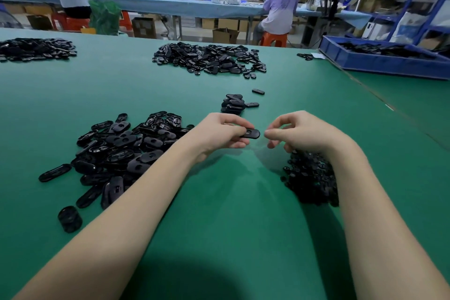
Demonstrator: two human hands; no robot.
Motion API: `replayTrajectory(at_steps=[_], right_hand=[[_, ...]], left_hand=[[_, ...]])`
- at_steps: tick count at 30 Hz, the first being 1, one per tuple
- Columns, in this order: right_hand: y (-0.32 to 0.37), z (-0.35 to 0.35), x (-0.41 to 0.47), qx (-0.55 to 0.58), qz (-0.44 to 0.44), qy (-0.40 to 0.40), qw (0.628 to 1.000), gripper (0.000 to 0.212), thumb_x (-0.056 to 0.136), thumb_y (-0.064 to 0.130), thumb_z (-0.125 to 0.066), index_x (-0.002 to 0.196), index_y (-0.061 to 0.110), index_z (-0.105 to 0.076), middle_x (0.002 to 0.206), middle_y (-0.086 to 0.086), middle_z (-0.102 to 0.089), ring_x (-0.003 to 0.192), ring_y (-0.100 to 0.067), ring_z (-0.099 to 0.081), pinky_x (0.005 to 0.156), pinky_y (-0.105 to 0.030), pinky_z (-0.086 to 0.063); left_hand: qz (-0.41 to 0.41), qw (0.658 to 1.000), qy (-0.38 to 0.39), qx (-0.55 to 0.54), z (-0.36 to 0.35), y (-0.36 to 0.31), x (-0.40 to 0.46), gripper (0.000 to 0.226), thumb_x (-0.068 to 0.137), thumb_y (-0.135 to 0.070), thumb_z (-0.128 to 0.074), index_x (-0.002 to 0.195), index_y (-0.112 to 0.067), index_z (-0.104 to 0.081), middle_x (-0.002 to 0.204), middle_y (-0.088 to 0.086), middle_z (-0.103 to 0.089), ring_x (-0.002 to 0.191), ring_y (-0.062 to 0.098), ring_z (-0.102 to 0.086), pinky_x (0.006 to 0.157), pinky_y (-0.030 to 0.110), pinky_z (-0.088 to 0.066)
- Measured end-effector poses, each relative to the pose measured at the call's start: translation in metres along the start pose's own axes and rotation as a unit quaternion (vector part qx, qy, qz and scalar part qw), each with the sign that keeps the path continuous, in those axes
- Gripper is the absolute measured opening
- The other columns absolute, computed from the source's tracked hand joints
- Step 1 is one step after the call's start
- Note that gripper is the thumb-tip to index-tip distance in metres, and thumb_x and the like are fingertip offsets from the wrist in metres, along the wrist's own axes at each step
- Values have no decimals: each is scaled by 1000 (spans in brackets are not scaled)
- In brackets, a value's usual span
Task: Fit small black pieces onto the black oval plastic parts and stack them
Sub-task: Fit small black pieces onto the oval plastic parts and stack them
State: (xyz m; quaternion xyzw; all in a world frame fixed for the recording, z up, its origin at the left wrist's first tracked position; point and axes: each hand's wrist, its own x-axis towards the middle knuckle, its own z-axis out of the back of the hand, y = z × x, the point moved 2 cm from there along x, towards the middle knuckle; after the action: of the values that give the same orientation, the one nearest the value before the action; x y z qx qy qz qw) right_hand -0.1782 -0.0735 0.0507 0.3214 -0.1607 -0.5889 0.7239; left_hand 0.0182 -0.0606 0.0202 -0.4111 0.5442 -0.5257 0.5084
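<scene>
We're sitting at a green table (231,202) w/ both arms out in front. Our left hand (216,133) is pinching one black oval part (250,133) by its left end, thumb on top, fingers under it, holding it flat just above the table. Our right hand (299,133) is hovering just beside the oval's right end, not touching it. Its fingers are curling in w/ the tips close together; we can't tell if a small piece is sitting between them.

A big pile of oval parts (117,151) is lying by our left arm. A heap of small black pieces (309,182) is lying under our right wrist. A short stack of ovals (233,104) is sitting just behind our hands. More piles are lying far back, near a blue bin (379,61).
</scene>
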Motion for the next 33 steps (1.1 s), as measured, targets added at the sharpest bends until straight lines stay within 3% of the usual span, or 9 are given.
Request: replayTrajectory(at_steps=[3,6,11,16,19,22,24,28,33], right_hand=[[-6,10,-4,-132,-36,30,990,10,85,33,-76,81,25,-77,75,13,-76,61,-5,-61,64,-24,-49],[-9,10,-6,-197,-76,53,976,7,76,36,-84,75,33,-78,86,7,-77,81,-11,-69,82,-29,-57],[-8,4,-7,-233,-108,62,965,12,66,39,-90,68,38,-78,82,10,-76,83,-13,-71,82,-30,-59],[-9,2,-5,-232,-105,39,966,6,72,35,-84,71,37,-78,85,9,-75,85,-16,-72,86,-36,-61],[-9,4,-2,-182,-67,19,981,8,83,34,-75,76,31,-76,85,7,-77,75,-14,-69,79,-30,-58],[-4,0,-1,-57,-14,1,998,10,92,34,-71,86,27,-75,80,12,-78,54,-6,-58,63,-25,-47],[-1,-3,0,29,8,-21,999,9,92,31,-72,89,24,-76,79,12,-78,48,-3,-50,61,-25,-44],[3,-11,3,85,5,-30,996,4,86,23,-76,90,21,-77,82,5,-79,49,-7,-48,57,-25,-40],[4,-16,4,130,2,-39,991,6,81,20,-79,86,18,-76,71,3,-68,52,-9,-46,47,-19,-33]], left_hand=[[19,1000,7,-1,-4,6,2,20,99,4,-53,106,-4,-70,92,13,-72,65,8,-70,75,21,-61],[33,999,12,0,-6,8,3,23,101,2,-49,106,-4,-70,97,15,-73,71,10,-72,74,21,-61],[43,999,-1,-1,-5,12,4,25,102,-1,-46,108,-2,-70,100,14,-72,75,13,-71,72,21,-61],[46,999,-4,-12,-1,12,5,19,102,-9,-55,108,-2,-71,99,13,-72,73,11,-72,72,21,-61],[47,999,-6,-22,-1,12,5,18,102,-11,-55,103,-4,-72,99,14,-73,72,12,-73,73,22,-61],[45,999,-3,-24,-2,12,5,21,102,-3,-49,106,-2,-70,102,18,-73,76,15,-74,75,23,-61],[44,998,3,-33,-1,12,5,22,100,3,-50,111,-1,-68,104,19,-73,80,17,-75,77,22,-61],[33,997,19,-74,-1,10,1,18,94,9,-60,111,4,-67,104,20,-75,85,23,-76,75,22,-61],[39,988,41,-141,-2,9,-2,28,90,21,-52,108,2,-60,105,25,-73,87,31,-76,71,25,-61]])
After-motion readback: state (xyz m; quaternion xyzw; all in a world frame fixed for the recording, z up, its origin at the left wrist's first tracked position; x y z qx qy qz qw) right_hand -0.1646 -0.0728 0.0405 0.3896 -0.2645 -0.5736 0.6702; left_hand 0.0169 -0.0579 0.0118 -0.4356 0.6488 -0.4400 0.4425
